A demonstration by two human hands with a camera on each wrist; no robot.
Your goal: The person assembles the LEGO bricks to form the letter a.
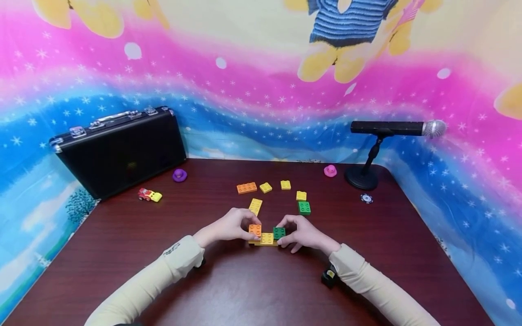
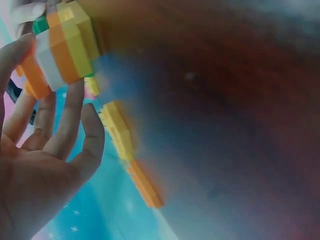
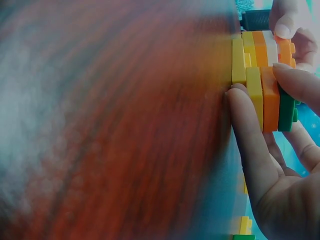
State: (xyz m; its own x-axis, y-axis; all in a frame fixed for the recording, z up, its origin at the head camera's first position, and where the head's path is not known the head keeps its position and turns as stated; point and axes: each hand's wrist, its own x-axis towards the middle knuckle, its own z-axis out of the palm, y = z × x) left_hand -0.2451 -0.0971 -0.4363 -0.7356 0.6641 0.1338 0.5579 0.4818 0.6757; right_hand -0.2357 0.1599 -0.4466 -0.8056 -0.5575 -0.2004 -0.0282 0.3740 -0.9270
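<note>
A small structure of stacked toy bricks stands at the table's front middle, on a long yellow base brick (image 3: pixel 238 62). Its left tower has yellow, orange and white layers under an orange brick (image 1: pixel 255 230); its right tower has yellow and orange layers under a green brick (image 1: pixel 279 233). Between them shows a lower yellow brick (image 1: pixel 267 238). My left hand (image 1: pixel 233 225) pinches the orange brick between thumb and fingers. On the other side my right hand (image 1: pixel 303 233) grips the green brick, its thumb near the join with the orange layer and one finger low against the base.
Loose bricks lie behind the hands: a long yellow brick (image 1: pixel 255 206), an orange brick (image 1: pixel 246 188), a green brick (image 1: pixel 304 208) and several small yellow ones. Farther out are a black case (image 1: pixel 122 151), a toy car (image 1: pixel 149 195), purple and pink hats, a poker chip (image 1: pixel 366 198) and a microphone stand (image 1: pixel 361 176).
</note>
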